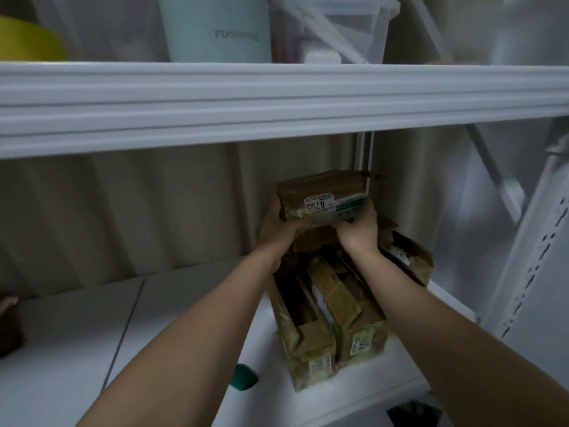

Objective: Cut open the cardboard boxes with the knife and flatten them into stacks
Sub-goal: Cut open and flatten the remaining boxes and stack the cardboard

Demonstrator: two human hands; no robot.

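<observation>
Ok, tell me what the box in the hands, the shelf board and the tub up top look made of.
Box: brown cardboard, matte, under glossy wrinkled tape and paper labels.
Shelf board: smooth white, probably painted metal or laminate; can't tell which.
Tub: translucent plastic, since its contents show dimly through the wall.

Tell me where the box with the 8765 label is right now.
In the head view, right of centre: the box is held up in the left hand and right hand, above the cardboard pile on the white shelf.

Home storage: white shelving, containers
</observation>
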